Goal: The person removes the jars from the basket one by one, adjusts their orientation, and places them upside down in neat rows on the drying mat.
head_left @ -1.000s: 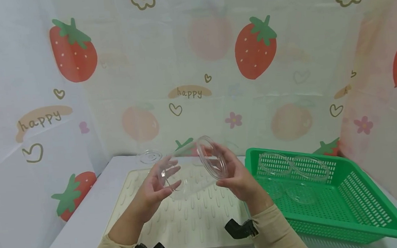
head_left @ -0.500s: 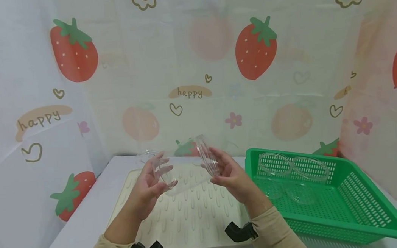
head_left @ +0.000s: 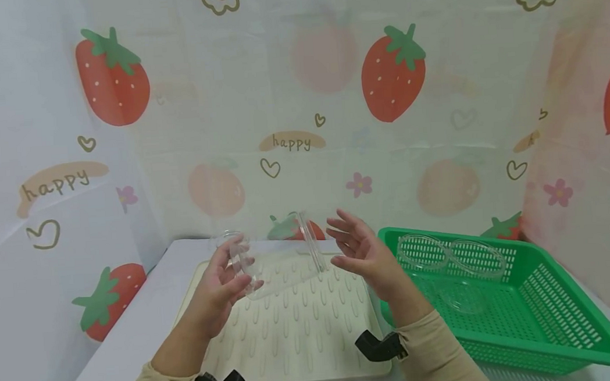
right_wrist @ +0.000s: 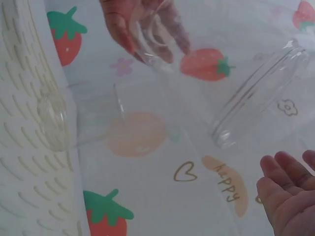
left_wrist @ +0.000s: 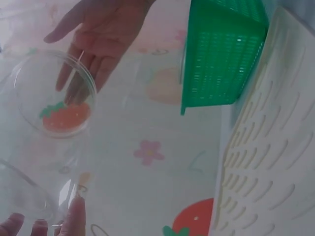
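Observation:
My left hand (head_left: 221, 292) grips the narrower base of a clear plastic jar (head_left: 278, 273), held tilted on its side above the mat. The jar's wide end, with a double-ringed clear rim (right_wrist: 251, 96), points toward the right hand. Next to that end, my right hand (head_left: 364, 260) is apart from the jar, fingers spread and palm turned toward it. In the left wrist view, the left fingertips (left_wrist: 74, 216) show at the jar's base. A second clear jar (right_wrist: 56, 120) stands at the back left, partly hidden by the left hand in the head view.
A cream ridged mat (head_left: 293, 343) lies on the white table (head_left: 110, 354). At the right, a green basket (head_left: 550, 338) holds several clear round lids (head_left: 463, 297); the right forearm overlaps its near left side. A strawberry-print sheet (head_left: 288, 86) hangs behind and at both sides.
The right hand let go of the jar's wide end and drew back to the right, its fingers opening. The left hand keeps its grip, shifting slightly left and turning the jar more side-on.

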